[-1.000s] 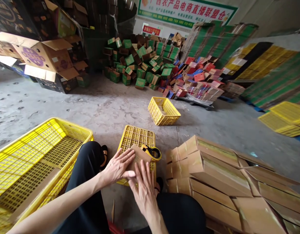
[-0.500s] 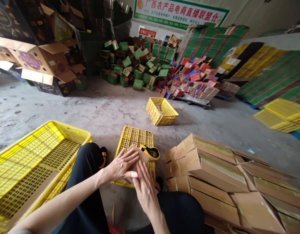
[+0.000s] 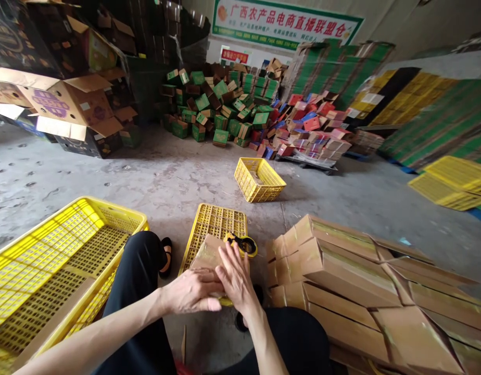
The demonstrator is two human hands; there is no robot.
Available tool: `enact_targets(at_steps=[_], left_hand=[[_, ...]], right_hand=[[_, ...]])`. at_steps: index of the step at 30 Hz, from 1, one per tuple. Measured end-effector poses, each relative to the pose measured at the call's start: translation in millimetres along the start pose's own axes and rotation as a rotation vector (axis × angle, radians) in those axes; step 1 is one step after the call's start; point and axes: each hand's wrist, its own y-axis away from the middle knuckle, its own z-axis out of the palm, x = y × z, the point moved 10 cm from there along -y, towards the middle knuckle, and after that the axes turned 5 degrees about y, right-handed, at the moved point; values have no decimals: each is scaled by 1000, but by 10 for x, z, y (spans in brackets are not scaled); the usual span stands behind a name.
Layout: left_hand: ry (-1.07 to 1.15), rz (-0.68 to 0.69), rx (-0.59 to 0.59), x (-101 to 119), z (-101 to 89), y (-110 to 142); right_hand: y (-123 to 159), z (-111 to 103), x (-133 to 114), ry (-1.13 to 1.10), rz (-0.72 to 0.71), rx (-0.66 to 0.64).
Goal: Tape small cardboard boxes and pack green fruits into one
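A small brown cardboard box (image 3: 206,252) rests on an upturned yellow crate (image 3: 215,223) between my knees. My left hand (image 3: 191,292) grips the box's near edge with curled fingers. My right hand (image 3: 236,278) lies on top of the box with its fingers stretched out. A yellow-and-black tape dispenser (image 3: 242,244) sits on the crate just beyond my right fingertips.
A large yellow crate (image 3: 57,260) stands at my left. Stacked flat brown cartons (image 3: 353,276) lie at my right. A small yellow basket (image 3: 259,179) sits further out on the concrete floor. Piles of green and red boxes (image 3: 240,107) fill the back.
My left hand has slid from flat on the box top back to its near edge and curled. My right hand has moved forward over the top. The box looks raised.
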Motion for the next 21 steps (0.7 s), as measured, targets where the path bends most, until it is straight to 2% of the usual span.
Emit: enact_targets(at_steps=[3,7,10,13,15,17,21], left_hand=[[-69,-36,48,-80,-20,13],[-33,9,-48,26,184,41],[-5,38,-77,105,248,60],[-88,-44,-40,-44,187,98],[-178,-145,0,-241,100,152],[-229,-212,19,-413,21,213],[-234,-253,10,-620,-62,289]], right_hand=[[-52,9,-311,-47,-142,-130],[-299,-25,-494,-55,-222,-222],[-521,-27,-403,-4,-191,-236],[-614,-57,-171,41,-62,-172],[-547,-68,-129,42,-63,-132],[-394,-64,-187,27,-136,-111],[24,-26,-211,-24,-179,-89]])
